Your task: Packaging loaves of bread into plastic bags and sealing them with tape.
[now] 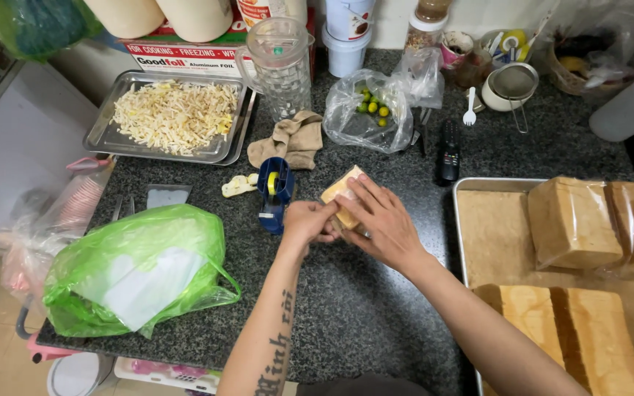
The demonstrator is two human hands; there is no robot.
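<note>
Both hands clasp the wrapped cake slice (342, 196): left hand (308, 222) pinching its edge, right hand (380, 222) fingers spread over it.

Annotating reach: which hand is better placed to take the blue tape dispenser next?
Left, probably. The left hand sits right beside the blue plastic tape dispenser; the right hand lies over the small tan wrapped packet, farther away.
</note>
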